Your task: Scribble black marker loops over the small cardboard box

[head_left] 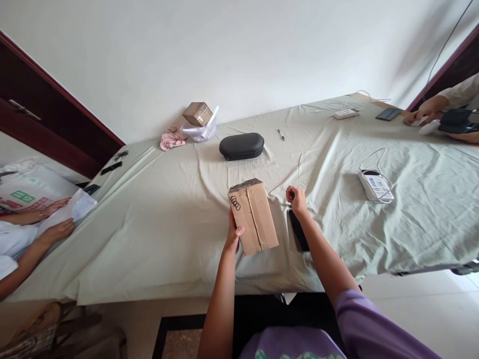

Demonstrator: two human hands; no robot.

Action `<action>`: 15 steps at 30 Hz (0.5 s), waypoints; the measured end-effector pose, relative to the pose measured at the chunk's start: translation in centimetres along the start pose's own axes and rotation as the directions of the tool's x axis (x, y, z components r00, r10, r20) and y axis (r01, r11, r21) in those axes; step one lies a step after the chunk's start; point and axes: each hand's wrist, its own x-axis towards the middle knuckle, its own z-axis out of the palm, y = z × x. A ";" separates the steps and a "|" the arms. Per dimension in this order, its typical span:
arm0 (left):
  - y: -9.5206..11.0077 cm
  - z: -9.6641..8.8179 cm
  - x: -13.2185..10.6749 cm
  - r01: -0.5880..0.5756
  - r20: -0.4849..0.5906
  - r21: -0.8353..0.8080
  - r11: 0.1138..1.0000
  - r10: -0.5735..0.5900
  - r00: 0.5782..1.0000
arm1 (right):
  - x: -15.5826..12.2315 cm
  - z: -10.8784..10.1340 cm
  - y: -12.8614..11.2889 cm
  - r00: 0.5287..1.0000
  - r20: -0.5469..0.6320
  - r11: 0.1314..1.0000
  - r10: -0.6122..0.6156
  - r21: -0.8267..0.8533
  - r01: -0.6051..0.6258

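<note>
A brown cardboard box (255,214) with taped seam and a black ring mark lies on the pale green cloth of the table (157,219). My left hand (232,234) grips its left side, thumb on top. My right hand (297,199) is closed in a fist just right of the box, holding something small and dark I cannot make out. A black phone (298,230) lies under my right wrist.
A black oval case (241,146) sits beyond the box. Far back are a small box (197,113) on a white bag and a pink cloth (171,138). A white device with cable (375,185) lies right. Other people's hands (56,219) are left and hands (424,115) far right.
</note>
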 end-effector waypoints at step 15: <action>-0.1 0.1 -0.2 -0.047 0.034 0.065 0.997 0.045 0.998 | 1.3 1.1 0.3 0.997 -0.077 0.991 0.023 -0.128 -0.033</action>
